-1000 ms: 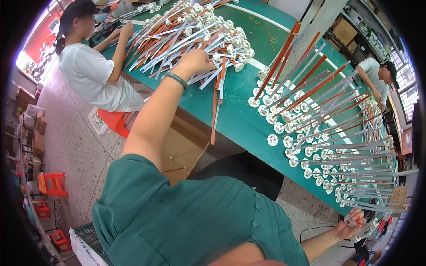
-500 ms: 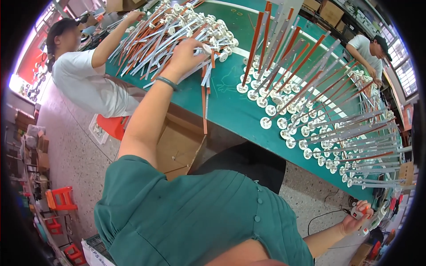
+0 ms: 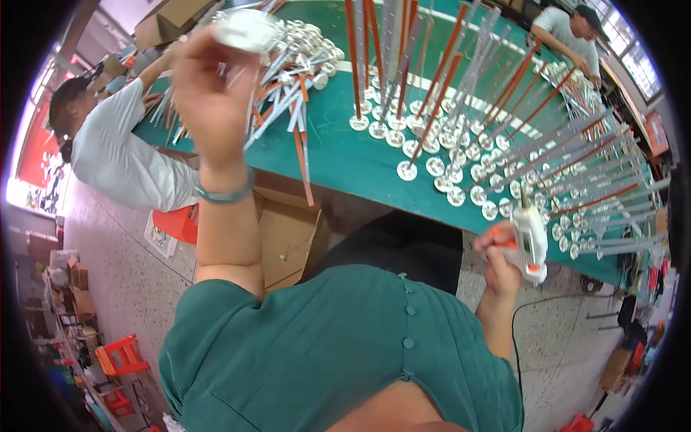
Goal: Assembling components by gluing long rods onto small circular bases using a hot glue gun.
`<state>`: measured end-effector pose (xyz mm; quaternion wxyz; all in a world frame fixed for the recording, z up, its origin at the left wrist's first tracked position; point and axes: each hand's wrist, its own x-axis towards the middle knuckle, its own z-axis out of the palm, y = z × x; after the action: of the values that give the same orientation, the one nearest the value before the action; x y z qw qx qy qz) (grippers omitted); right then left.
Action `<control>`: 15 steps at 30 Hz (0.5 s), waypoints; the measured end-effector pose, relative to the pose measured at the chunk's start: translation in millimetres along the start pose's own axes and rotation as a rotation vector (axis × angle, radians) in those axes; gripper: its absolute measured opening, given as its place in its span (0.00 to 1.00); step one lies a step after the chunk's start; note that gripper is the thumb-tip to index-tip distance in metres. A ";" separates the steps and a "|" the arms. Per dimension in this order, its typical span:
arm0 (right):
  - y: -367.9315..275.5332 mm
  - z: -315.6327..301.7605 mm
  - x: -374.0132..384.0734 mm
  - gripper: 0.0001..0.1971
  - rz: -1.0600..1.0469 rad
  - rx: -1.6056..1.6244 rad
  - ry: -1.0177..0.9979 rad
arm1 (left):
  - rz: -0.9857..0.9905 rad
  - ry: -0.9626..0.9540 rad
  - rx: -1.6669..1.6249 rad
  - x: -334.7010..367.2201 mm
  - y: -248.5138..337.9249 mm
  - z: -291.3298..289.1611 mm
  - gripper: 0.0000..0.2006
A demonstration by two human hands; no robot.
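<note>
Raised at the upper left, my left hand grips a white round disc by its edge; the disc is blurred, and whether a strip is joined to it I cannot tell. Behind that hand lies a heap of silver and orange strips with white round ends, partly hidden by it. My right hand is wrapped around a white glue gun with an orange trigger, nozzle upward, at the table's front edge. Beyond the gun stand many strips upright on white round bases.
The green table spans the far side. Below its left edge sits an open cardboard box, beside an orange stool. A black cord hangs by my right arm. Co-workers are at left and far right.
My left hand has come up and left from the heap with a white disc. My right hand has brought the glue gun up and inward from the lower right to the upright strips.
</note>
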<state>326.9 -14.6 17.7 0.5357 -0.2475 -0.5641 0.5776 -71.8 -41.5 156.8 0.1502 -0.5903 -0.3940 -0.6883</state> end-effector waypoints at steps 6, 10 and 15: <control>-13.1 39.8 11.7 0.26 -0.100 -0.024 0.018 | 0.181 -0.932 -0.029 -79.2 76.0 89.4 0.19; -18.1 23.8 0.9 0.32 0.100 -0.099 -0.038 | 0.220 -0.996 -0.107 -92.9 84.4 115.2 0.20; -20.3 19.2 2.0 0.24 0.051 0.007 -0.008 | 0.297 -1.027 -0.043 -101.0 90.8 132.3 0.22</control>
<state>316.0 -24.6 41.7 0.5193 -0.2578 -0.5578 0.5939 107.1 -30.9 94.9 0.0218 -0.9034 -0.3149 -0.2902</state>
